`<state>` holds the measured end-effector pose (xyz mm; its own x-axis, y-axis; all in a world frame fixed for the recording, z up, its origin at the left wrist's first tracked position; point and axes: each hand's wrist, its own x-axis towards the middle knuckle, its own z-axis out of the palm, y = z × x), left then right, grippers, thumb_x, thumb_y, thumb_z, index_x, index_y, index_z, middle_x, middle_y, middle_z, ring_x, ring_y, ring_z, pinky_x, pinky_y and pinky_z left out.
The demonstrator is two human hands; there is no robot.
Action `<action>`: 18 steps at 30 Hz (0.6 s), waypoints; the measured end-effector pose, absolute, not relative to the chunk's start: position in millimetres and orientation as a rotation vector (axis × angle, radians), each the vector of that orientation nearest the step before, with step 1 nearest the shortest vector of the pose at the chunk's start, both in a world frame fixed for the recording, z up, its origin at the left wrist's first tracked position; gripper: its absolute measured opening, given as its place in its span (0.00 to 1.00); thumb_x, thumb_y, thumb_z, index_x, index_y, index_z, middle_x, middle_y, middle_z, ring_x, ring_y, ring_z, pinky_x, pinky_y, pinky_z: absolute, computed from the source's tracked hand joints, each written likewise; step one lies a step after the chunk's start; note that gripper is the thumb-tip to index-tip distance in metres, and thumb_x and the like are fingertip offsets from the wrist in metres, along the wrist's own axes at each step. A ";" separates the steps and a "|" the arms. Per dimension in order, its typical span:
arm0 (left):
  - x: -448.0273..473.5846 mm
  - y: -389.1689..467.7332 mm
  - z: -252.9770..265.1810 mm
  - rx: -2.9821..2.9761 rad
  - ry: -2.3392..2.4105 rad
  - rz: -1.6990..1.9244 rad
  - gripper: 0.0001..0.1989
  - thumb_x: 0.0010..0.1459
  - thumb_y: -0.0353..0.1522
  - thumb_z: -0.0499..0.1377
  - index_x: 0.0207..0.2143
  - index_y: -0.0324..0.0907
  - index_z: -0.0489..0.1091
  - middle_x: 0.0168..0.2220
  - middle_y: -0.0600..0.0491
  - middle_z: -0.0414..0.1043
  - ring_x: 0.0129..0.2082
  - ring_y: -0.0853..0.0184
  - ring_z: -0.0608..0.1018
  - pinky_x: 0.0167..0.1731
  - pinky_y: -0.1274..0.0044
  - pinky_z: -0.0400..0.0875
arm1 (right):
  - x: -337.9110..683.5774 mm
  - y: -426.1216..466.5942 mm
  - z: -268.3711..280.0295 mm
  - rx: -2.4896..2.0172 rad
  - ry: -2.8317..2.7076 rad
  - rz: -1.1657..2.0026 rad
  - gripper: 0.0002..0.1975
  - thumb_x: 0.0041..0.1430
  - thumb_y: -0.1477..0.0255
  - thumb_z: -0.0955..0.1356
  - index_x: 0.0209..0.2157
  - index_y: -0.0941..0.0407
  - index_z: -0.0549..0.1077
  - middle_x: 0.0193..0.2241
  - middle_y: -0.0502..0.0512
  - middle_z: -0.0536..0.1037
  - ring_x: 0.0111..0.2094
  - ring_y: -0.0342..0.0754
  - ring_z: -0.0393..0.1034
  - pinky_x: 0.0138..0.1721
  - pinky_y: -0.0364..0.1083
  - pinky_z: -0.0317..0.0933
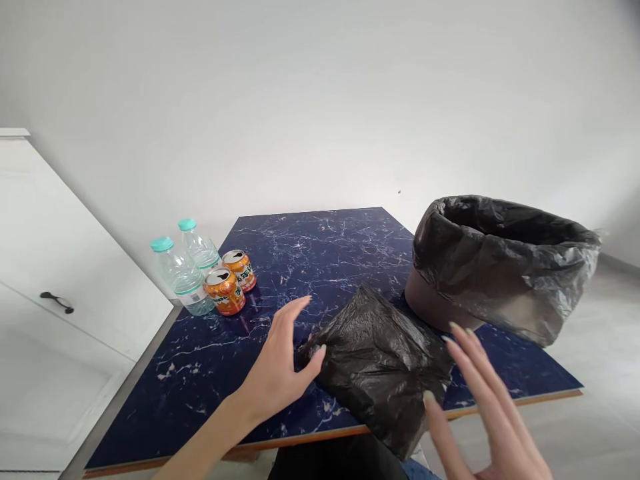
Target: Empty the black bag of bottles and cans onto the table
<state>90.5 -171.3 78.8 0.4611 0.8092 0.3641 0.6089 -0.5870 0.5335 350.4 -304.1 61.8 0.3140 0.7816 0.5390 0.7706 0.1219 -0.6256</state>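
Observation:
A black plastic bag (380, 353) lies crumpled and flattened on the dark blue marbled table (320, 247), one corner hanging over the front edge. At the bag's left side is my left hand (280, 363), its thumb and fingers apart and nothing in its grasp; I cannot tell whether the thumb touches the plastic. My right hand (485, 413) hovers by the bag's right side with fingers spread, also holding nothing. Behind it stands a brownish trash bin (430, 300), lined with another black bag (500, 260) folded over its rim.
Two clear bottles with turquoise caps, a nearer bottle (183, 277) and a farther bottle (200, 247), stand upright at the table's left edge. Beside them are two opened orange cans, a front can (225, 293) and a rear can (243, 270). A white cabinet (65, 360) adjoins the left.

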 end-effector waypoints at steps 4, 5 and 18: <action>121.9 -171.2 88.5 2.760 0.757 0.638 0.21 0.77 0.34 0.52 0.69 0.51 0.62 0.72 0.51 0.65 0.77 0.57 0.58 0.76 0.57 0.53 | 332.2 -283.0 38.2 -1.484 -1.904 -0.150 0.37 0.76 0.65 0.62 0.79 0.44 0.43 0.76 0.55 0.57 0.75 0.66 0.54 0.65 0.70 0.66; 127.1 -167.7 86.4 2.799 0.688 0.527 0.21 0.77 0.36 0.52 0.69 0.49 0.63 0.72 0.50 0.66 0.77 0.57 0.57 0.77 0.57 0.52 | 329.3 -274.9 25.9 -1.505 -1.957 -0.174 0.39 0.76 0.61 0.62 0.79 0.46 0.38 0.76 0.57 0.56 0.75 0.68 0.53 0.64 0.71 0.67; 95.6 -79.6 31.2 2.726 0.823 0.333 0.26 0.79 0.43 0.47 0.75 0.55 0.57 0.78 0.55 0.52 0.79 0.56 0.50 0.77 0.55 0.49 | 329.5 -181.2 -20.0 -1.731 -2.213 0.016 0.35 0.78 0.50 0.52 0.77 0.50 0.52 0.77 0.55 0.50 0.77 0.63 0.45 0.74 0.72 0.42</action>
<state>95.6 -79.6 31.2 0.8119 0.5670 0.1389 0.5039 -0.8009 0.3235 329.5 -181.2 -20.0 -0.2068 0.9458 0.2502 0.9421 0.2615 -0.2099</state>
